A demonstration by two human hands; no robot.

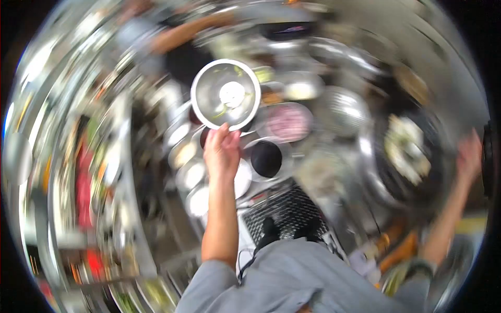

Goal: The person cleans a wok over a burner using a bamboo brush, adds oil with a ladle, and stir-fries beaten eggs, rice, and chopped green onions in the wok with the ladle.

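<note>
My left hand [222, 151] is closed on the near rim of a shiny metal bowl [207, 107], held out in front of me. A few green scraps cling inside the bowl, and a bright reflection shows at its bottom. Far to the right, my right hand [470, 155] is raised beside a dark wok [437, 180] and smeared by motion, so I cannot tell what its fingers do. White and pale green food [407, 148] lies in the wok. A dark round object [488, 159] at the view's edge is close to the right hand.
A bowl of pink food [288, 122], a perforated metal bowl [342, 112] and a black round container [266, 158] sit beyond my body. Several small white bowls [192, 175] line the left side. Another person's arm [182, 35] reaches across at the upper left. Shelves flank the far left.
</note>
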